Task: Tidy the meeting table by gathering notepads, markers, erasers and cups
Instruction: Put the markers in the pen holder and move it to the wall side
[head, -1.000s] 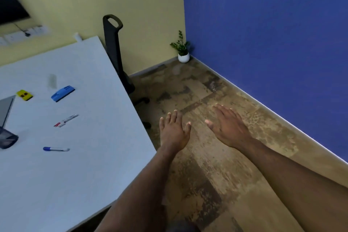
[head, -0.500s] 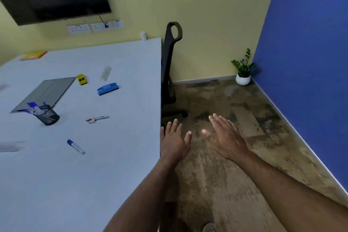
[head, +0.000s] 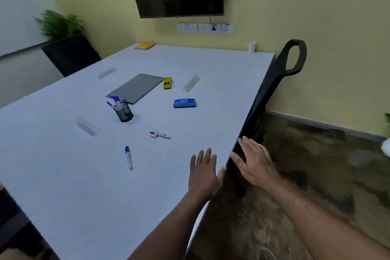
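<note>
both hands flat, fingers straight, holding nothing — left hand over the table edge, right hand beside it. blue marker, red marker and blue eraser lie ahead.

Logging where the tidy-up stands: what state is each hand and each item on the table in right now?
left hand: open, holds nothing
right hand: open, holds nothing
blue marker: capped, lying flat
red marker: lying flat
pen cup: upright, markers inside
blue eraser: lying flat
yellow eraser: lying flat
grey notepad: closed, flat
yellow notepad: flat, far edge
</note>
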`<action>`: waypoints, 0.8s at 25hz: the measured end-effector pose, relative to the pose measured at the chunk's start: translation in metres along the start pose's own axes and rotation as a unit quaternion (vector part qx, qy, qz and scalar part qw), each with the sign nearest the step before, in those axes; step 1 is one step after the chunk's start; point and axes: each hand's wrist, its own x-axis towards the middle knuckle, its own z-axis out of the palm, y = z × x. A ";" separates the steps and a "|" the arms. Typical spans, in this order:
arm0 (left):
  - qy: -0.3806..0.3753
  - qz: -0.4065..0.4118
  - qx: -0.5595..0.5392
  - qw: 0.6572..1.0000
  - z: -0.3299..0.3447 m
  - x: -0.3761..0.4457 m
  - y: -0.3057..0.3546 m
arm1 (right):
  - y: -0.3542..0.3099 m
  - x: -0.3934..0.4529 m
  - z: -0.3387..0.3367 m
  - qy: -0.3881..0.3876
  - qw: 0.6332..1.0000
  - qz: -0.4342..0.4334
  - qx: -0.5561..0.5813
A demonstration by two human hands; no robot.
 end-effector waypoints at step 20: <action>0.104 -0.421 0.008 0.901 -0.009 0.084 -0.124 | -0.089 0.253 0.102 -0.190 0.919 -0.341 0.057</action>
